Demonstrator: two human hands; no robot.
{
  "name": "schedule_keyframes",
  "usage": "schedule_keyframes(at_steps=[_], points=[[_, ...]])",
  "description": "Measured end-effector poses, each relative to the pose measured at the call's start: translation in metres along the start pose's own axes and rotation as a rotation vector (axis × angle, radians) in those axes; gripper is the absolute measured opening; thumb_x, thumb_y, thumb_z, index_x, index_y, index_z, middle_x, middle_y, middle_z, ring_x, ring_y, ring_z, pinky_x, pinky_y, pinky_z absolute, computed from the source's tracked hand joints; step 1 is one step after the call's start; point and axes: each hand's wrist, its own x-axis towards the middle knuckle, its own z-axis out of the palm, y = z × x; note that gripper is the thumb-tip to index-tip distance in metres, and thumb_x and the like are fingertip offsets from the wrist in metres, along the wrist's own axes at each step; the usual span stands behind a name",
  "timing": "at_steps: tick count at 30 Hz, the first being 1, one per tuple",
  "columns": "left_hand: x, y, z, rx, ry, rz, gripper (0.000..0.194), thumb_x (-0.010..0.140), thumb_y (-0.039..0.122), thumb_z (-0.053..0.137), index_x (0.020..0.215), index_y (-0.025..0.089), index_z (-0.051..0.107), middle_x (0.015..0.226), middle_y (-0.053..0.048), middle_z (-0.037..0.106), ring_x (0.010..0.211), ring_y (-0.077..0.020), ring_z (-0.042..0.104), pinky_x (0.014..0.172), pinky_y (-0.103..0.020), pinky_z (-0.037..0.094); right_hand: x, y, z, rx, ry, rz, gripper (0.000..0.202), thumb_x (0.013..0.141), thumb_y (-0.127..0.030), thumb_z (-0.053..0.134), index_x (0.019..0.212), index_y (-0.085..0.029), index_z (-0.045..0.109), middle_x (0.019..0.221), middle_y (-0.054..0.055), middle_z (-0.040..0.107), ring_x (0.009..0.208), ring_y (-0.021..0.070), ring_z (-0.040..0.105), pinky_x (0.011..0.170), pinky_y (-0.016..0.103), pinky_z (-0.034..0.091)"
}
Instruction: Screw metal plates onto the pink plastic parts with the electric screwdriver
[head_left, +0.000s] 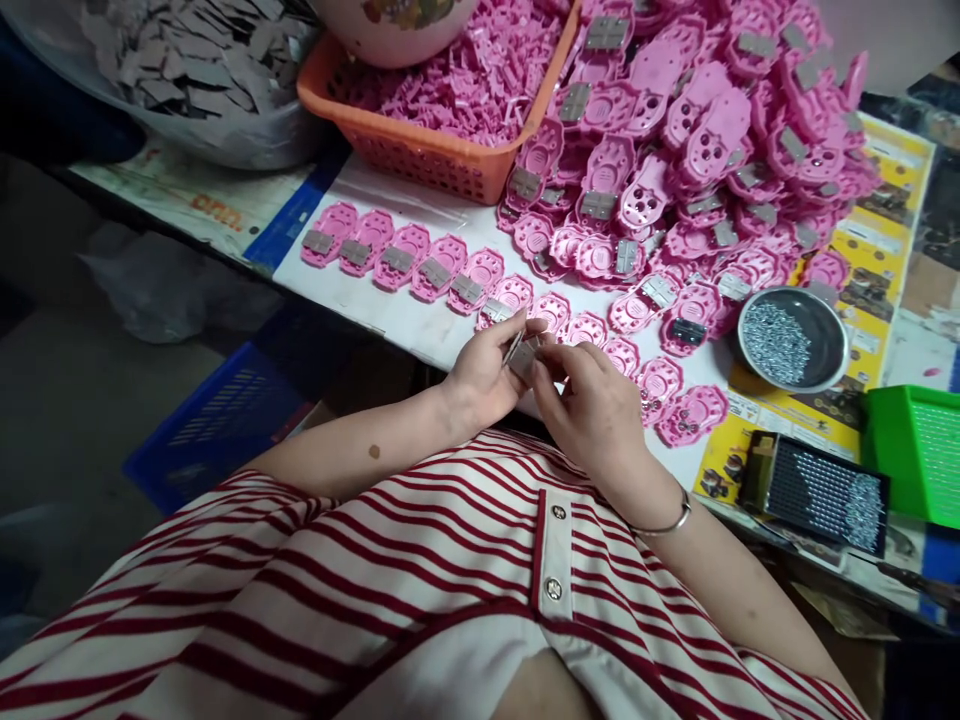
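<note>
My left hand is closed around a few thin grey metal plates near the table's front edge. The fingers of my right hand pinch at the same plates from the right; their tips partly hide them. Just beyond both hands runs a slanting row of pink plastic casings. Those on the left, such as this pink casing, carry a grey metal plate across the lower part. Toward the right end, a pink casing lies without a visible plate.
A large heap of pink casings fills the back right. An orange basket holds small pink parts, beside a tub of metal plates. To the right are a steel bowl of screws, a black screw tray and a green bin.
</note>
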Motion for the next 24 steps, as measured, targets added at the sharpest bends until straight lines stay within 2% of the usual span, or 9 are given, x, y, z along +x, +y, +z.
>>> schedule_keyframes(at_steps=[4, 6, 9, 11, 15, 17, 20, 24], points=[[-0.002, -0.004, -0.003, 0.02, 0.04, -0.051, 0.034, 0.103, 0.025, 0.046, 0.077, 0.012, 0.063, 0.066, 0.001, 0.062, 0.053, -0.0066, 0.059, 0.055, -0.018, 0.047, -0.004, 0.003, -0.002, -0.003, -0.001, 0.038, 0.024, 0.098, -0.032, 0.045, 0.1, -0.019, 0.065, 0.084, 0.006, 0.067, 0.068, 0.0128, 0.058, 0.056, 0.026, 0.039], [-0.002, -0.005, -0.002, 0.05, 0.042, -0.075, 0.035, 0.104, 0.027, 0.046, 0.077, 0.012, 0.063, 0.065, 0.0, 0.061, 0.053, -0.0067, 0.059, 0.053, -0.017, 0.046, -0.006, 0.002, -0.004, -0.007, -0.005, 0.045, 0.028, 0.098, -0.038, 0.046, 0.103, -0.018, 0.065, 0.086, 0.007, 0.067, 0.068, 0.0133, 0.058, 0.056, 0.027, 0.039], [-0.003, -0.006, 0.0, 0.048, 0.008, -0.062, 0.038, 0.104, 0.028, 0.043, 0.075, 0.013, 0.062, 0.064, -0.001, 0.061, 0.056, -0.0089, 0.061, 0.06, -0.019, 0.051, -0.009, -0.002, -0.006, 0.015, -0.045, 0.096, 0.038, 0.093, -0.048, 0.054, 0.115, -0.018, 0.063, 0.097, 0.011, 0.067, 0.065, 0.0145, 0.054, 0.049, 0.029, 0.029], [-0.004, -0.005, 0.002, 0.027, -0.008, -0.06, 0.038, 0.104, 0.027, 0.042, 0.074, 0.013, 0.062, 0.065, -0.001, 0.061, 0.057, -0.0088, 0.062, 0.062, -0.02, 0.053, -0.01, -0.003, -0.007, 0.071, -0.067, 0.145, 0.038, 0.091, -0.045, 0.056, 0.118, -0.019, 0.063, 0.102, 0.012, 0.067, 0.066, 0.0149, 0.053, 0.049, 0.029, 0.025], [-0.003, -0.005, 0.002, 0.026, 0.007, -0.075, 0.033, 0.102, 0.021, 0.044, 0.078, 0.011, 0.063, 0.066, 0.001, 0.063, 0.054, -0.0073, 0.061, 0.055, -0.018, 0.051, -0.01, 0.001, -0.008, 0.249, -0.03, 0.215, 0.028, 0.092, -0.032, 0.054, 0.115, -0.022, 0.064, 0.099, 0.008, 0.069, 0.072, 0.0143, 0.058, 0.057, 0.028, 0.041], [-0.003, -0.006, 0.0, 0.041, -0.002, -0.071, 0.029, 0.101, 0.02, 0.046, 0.08, 0.011, 0.064, 0.066, 0.001, 0.064, 0.054, -0.0079, 0.062, 0.055, -0.019, 0.053, -0.009, 0.004, -0.008, 0.371, 0.003, 0.274, 0.024, 0.092, -0.03, 0.054, 0.112, -0.022, 0.064, 0.099, 0.006, 0.07, 0.07, 0.0119, 0.058, 0.062, 0.028, 0.047], [-0.002, -0.007, -0.003, 0.072, -0.025, -0.065, 0.027, 0.1, 0.019, 0.048, 0.082, 0.012, 0.066, 0.07, 0.0, 0.067, 0.06, -0.0099, 0.066, 0.06, -0.022, 0.057, -0.008, 0.008, -0.007, 0.573, 0.039, 0.39, 0.021, 0.091, -0.036, 0.058, 0.105, -0.021, 0.062, 0.097, 0.004, 0.07, 0.061, 0.0085, 0.056, 0.057, 0.026, 0.05], [-0.001, -0.009, -0.004, 0.129, -0.011, -0.093, 0.029, 0.101, 0.021, 0.047, 0.081, 0.013, 0.067, 0.069, -0.001, 0.069, 0.06, -0.0115, 0.068, 0.059, -0.023, 0.059, -0.005, 0.012, -0.006, 0.787, 0.061, 0.532, 0.028, 0.084, -0.047, 0.067, 0.093, -0.02, 0.063, 0.092, 0.003, 0.068, 0.056, 0.0072, 0.055, 0.05, 0.024, 0.049]])
